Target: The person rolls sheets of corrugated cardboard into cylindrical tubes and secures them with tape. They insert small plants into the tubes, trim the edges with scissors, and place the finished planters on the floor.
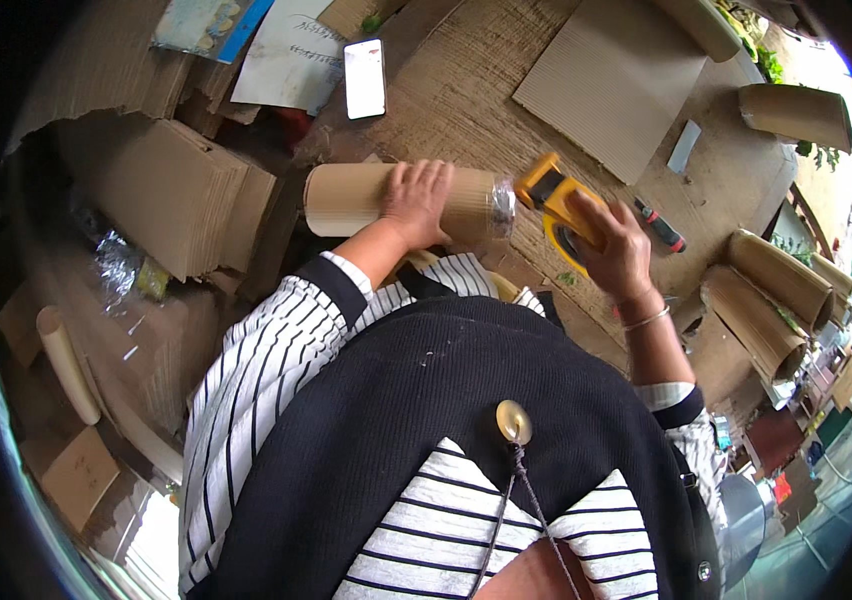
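A rolled-up tube of brown corrugated cardboard (346, 200) lies crosswise in front of me. My left hand (414, 203) is closed over its middle, with the fingers across the top and the thumb on the near side. Shiny clear tape (503, 205) wraps the tube's right end. In my right hand (616, 245) is a yellow tape dispenser (550, 188), gripped by its handle. The dispenser's head is close to the taped end; I cannot tell whether a strip of tape joins them.
Behind the tube lie a phone (365, 80) with a lit screen and a handwritten paper sheet (291, 60). A flat cardboard sheet (611, 85) covers the far table. Beside my right hand is a red-and-grey cutter (660, 226). Stacked cardboard (171, 195) stands left; finished-looking tubes (756, 320) lie right.
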`<state>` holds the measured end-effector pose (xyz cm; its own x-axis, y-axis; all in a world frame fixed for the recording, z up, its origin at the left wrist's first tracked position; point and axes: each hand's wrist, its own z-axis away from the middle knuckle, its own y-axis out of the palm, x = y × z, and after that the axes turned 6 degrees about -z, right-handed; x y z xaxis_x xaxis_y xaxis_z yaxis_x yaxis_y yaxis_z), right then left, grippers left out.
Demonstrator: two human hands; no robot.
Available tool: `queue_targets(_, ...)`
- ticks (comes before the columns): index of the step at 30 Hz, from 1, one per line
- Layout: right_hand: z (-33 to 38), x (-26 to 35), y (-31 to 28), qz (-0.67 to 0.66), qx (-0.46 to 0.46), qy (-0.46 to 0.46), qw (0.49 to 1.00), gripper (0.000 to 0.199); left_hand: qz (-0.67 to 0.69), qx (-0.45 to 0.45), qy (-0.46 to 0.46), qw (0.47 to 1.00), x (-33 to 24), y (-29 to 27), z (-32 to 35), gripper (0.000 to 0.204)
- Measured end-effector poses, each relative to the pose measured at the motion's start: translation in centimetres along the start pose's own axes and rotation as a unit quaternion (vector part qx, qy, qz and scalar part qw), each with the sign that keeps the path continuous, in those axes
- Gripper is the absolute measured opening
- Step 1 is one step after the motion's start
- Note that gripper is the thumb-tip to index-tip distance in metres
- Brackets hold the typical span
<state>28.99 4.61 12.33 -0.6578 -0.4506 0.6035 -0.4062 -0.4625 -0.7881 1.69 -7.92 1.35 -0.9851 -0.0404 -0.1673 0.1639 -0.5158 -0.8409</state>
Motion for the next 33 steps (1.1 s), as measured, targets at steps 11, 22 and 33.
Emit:
queue_targets(11, -2.6, 1.1, -0.4, 0.230, 0.319, -0.106, 0.913, 0.047, 0.019, -0.075, -0.027, 0.997, 0.2, 1.3, 2.0, 0.115)
queue_targets(22, -1.5, -10.0, 4.0, -0.035, 0.158, -0.019, 0.987, 0.046, -0.075, 0.054, -0.065, 0.994, -3.9, -2.1, -3.2, 0.129)
queue_targets(33, 2.2, -13.2, 14.8, -0.554, 0.022, 0.230, 0.800, 0.059, -0.033, 0.103, 0.070, 0.992, -2.5, -6.4, -13.9, 0.115)
